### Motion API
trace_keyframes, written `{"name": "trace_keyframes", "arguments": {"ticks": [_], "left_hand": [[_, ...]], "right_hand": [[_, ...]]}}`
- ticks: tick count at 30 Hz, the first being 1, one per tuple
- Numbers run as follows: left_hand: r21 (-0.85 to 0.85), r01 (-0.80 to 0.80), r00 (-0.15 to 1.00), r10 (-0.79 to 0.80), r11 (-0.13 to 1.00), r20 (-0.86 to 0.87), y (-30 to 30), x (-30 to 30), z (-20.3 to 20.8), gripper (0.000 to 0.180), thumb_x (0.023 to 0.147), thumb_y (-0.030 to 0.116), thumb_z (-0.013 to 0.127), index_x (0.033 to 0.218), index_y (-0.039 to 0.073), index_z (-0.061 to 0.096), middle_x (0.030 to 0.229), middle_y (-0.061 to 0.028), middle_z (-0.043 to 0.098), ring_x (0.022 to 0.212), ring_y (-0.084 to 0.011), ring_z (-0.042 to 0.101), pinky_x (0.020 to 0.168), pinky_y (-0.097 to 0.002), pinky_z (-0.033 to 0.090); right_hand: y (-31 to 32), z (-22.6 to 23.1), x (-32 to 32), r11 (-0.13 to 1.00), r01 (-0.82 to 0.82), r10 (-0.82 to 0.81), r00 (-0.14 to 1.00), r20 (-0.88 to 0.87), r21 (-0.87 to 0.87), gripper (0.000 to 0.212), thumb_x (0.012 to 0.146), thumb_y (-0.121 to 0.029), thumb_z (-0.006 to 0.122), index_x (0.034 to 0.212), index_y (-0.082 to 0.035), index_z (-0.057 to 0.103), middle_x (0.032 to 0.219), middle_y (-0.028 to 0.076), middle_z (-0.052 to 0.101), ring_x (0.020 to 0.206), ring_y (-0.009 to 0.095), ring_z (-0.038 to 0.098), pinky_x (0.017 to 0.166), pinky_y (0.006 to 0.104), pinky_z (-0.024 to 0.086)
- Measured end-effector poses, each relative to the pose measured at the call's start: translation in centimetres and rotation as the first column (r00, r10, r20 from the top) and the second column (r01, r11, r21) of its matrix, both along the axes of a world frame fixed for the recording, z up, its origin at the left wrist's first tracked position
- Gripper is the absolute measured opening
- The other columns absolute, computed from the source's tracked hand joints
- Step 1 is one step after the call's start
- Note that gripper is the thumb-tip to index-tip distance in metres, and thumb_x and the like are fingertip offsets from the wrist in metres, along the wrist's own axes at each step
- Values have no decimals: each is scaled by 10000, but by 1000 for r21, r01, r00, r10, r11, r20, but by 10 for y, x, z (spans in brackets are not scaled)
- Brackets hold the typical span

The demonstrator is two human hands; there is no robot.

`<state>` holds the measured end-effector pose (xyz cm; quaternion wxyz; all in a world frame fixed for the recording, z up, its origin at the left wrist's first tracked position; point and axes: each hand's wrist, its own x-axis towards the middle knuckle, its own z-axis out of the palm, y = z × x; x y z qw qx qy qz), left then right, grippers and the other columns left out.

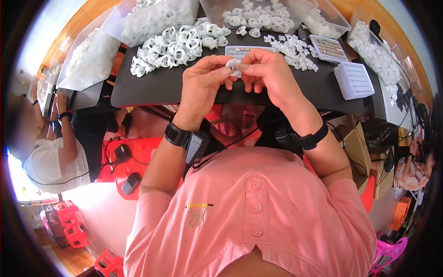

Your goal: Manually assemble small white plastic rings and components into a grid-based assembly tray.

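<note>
A small round white plastic part (234,66) is held up over the near side of the dark table (161,90). My left hand (203,83) pinches its left side between thumb and forefinger. From the right, my right hand (267,74) closes thumb and fingers on the same part. The fingers cover some of it, so its full shape is hidden. Just behind the hands lies a shallow white tray (229,51) with small round pieces. A heap of white ring-shaped parts (173,48) is on the left, and smaller white pieces (295,53) are scattered to the right.
Clear plastic bins full of white parts line the back, including one at left (94,57) and one at right (376,48). A compartment tray (328,49) and a stack of white trays (354,81) sit at the right. At far left is another person (60,161).
</note>
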<state>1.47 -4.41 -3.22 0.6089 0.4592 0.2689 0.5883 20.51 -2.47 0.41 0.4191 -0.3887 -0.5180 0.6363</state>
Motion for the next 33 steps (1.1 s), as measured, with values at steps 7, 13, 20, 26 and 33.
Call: {"name": "trace_keyframes", "arguments": {"ticks": [7,13,20,26,33], "left_hand": [[-64,144,970,-128,988,208,0,3,-2,242,934,37,645,1156,-59,646,1026,-149,688,853,-233,678,651,-326,543],[-67,81,989,-73,994,126,-1,7,-1,253,931,66,652,1146,-66,638,1023,-163,684,847,-245,675,660,-330,540],[-144,3,980,26,990,195,8,4,-1,248,912,18,654,1131,-94,620,1008,-174,687,839,-255,684,658,-331,551],[-115,4,956,30,993,291,34,12,3,250,918,54,648,1121,-88,617,998,-172,681,861,-274,685,723,-347,557],[-186,13,987,17,983,158,33,16,0,266,933,59,620,1156,-84,610,1032,-155,675,872,-283,681,764,-352,546]], "right_hand": [[-4,3,2,1000,-16,16,1000,-2,-26,145,912,-152,659,822,-44,626,693,36,628,512,113,576,435,217,362],[-5,-1,0,999,3,-2,998,59,-32,209,918,-226,682,809,-60,621,682,15,622,495,104,555,423,213,346],[17,6,14,925,44,-200,901,385,377,173,891,-203,696,818,-54,648,666,-9,595,506,66,514,450,213,359],[75,9,33,752,-60,-412,734,539,657,91,820,-122,700,881,-54,698,674,11,606,611,105,565,539,278,433],[74,-8,20,755,-266,-431,487,760,599,156,778,-160,710,925,-112,728,697,70,640,657,221,623,615,370,465]]}}
